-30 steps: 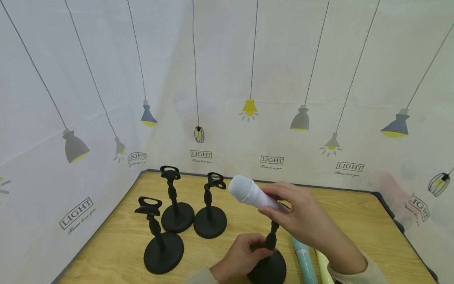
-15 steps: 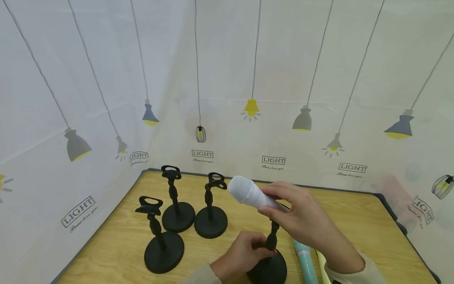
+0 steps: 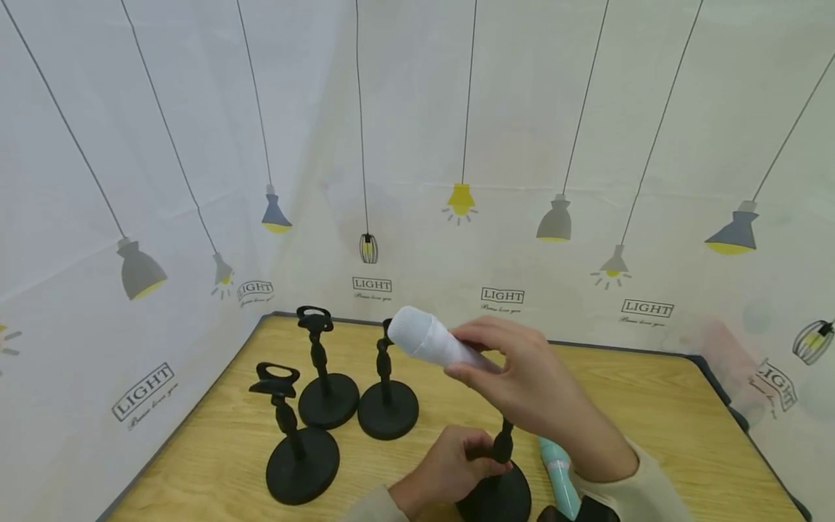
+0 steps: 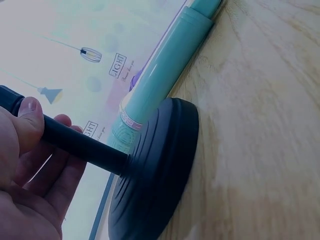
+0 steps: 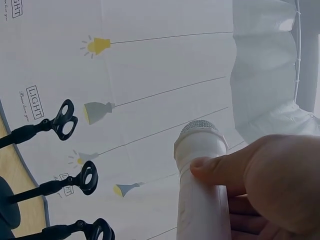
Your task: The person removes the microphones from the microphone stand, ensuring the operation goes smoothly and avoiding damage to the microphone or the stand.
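My right hand (image 3: pixel 522 377) grips a white microphone (image 3: pixel 427 339) by its body, head pointing up and left, above the table; the right wrist view shows my thumb on the white microphone (image 5: pixel 202 185). My left hand (image 3: pixel 450 464) holds the stem of a black stand (image 3: pixel 499 486) at the near edge of the table, and in the left wrist view its fingers curl round that stem (image 4: pixel 80 142) above the round base (image 4: pixel 155 175). The stand's top clip is hidden behind my right hand.
Three more black stands (image 3: pixel 300 449) (image 3: pixel 326 391) (image 3: pixel 388 402) stand on the left of the wooden table (image 3: pixel 652 406). A teal microphone (image 3: pixel 557 478) lies beside the held stand's base. A lamp-printed curtain (image 3: pixel 417 181) surrounds the table.
My right hand has lifted the white microphone up and to the left, away from the top of the held stand. The left hand keeps its hold on the stem.
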A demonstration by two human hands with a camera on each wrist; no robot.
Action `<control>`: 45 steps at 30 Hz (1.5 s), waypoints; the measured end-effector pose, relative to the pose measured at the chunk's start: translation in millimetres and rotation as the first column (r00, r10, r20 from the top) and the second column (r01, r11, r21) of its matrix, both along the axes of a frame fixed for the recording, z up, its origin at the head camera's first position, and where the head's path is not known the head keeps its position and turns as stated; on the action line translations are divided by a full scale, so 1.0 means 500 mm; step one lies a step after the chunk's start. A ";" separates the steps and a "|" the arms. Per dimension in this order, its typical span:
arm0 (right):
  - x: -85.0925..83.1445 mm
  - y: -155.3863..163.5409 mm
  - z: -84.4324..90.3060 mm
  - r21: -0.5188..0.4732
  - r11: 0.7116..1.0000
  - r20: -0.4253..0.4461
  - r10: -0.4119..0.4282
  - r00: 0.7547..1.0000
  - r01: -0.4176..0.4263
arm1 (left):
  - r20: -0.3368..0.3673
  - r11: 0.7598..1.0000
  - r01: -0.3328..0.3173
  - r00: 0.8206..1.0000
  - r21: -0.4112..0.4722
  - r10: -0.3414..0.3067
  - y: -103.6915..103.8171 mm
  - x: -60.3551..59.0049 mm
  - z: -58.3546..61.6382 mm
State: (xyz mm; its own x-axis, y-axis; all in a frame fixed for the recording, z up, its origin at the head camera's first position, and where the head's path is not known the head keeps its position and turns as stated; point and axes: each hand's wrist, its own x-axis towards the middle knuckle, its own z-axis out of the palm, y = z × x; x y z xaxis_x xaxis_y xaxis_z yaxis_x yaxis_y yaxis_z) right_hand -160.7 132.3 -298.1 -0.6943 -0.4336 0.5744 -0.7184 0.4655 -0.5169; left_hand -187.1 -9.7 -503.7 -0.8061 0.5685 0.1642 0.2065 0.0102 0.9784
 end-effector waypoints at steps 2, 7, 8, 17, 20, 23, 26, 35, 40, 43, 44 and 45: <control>-0.004 -0.007 0.003 -0.001 1.000 -0.003 0.013 1.000 -0.013 | 0.013 1.000 0.000 1.000 0.010 0.000 0.001 0.002 -0.002; -0.011 -0.022 0.008 -0.002 0.999 0.005 0.035 0.999 -0.035 | 0.019 1.000 -0.029 0.999 0.007 0.028 0.000 0.006 -0.003; -0.012 -0.024 0.009 -0.003 0.999 0.004 0.034 0.999 -0.034 | 0.018 0.999 -0.031 0.999 0.009 0.031 0.000 0.006 -0.003; -0.017 -0.036 0.015 -0.020 0.999 -0.004 0.038 0.999 -0.038 | 0.056 0.999 -0.012 0.998 0.045 0.009 -0.003 0.002 -0.002; -0.016 -0.042 0.019 -0.019 0.998 -0.035 0.051 0.998 -0.052 | 0.064 0.999 -0.013 0.998 0.043 0.010 -0.003 0.002 -0.001; -0.015 -0.048 0.026 -0.026 0.997 -0.061 0.066 0.996 -0.068 | 0.053 0.999 -0.006 0.999 0.043 0.003 -0.002 0.002 -0.001; -0.013 -0.054 0.035 -0.034 0.996 -0.099 0.075 0.992 -0.079 | 0.034 0.999 0.005 0.999 0.043 -0.006 0.000 0.001 -0.002; 0.000 -0.058 0.051 -0.046 0.993 -0.207 0.096 0.974 -0.108 | 0.043 0.999 0.010 0.999 0.032 -0.012 0.002 0.002 0.000; 0.012 -0.054 0.057 -0.069 0.990 -0.283 0.099 0.954 -0.124 | 0.061 1.000 -0.006 0.998 0.015 0.006 0.001 0.003 0.000; 0.019 -0.052 0.060 -0.074 0.988 -0.315 0.105 0.943 -0.135 | 0.062 1.000 -0.006 0.998 0.012 0.005 0.000 0.004 -0.001; 0.020 -0.050 0.060 -0.071 0.988 -0.327 0.106 0.939 -0.136 | 0.062 1.000 -0.006 0.998 0.010 0.005 -0.001 0.004 -0.001; 0.022 -0.049 0.060 -0.065 0.989 -0.335 0.106 0.936 -0.135 | 0.058 1.000 -0.005 0.998 0.008 0.005 -0.001 0.004 -0.001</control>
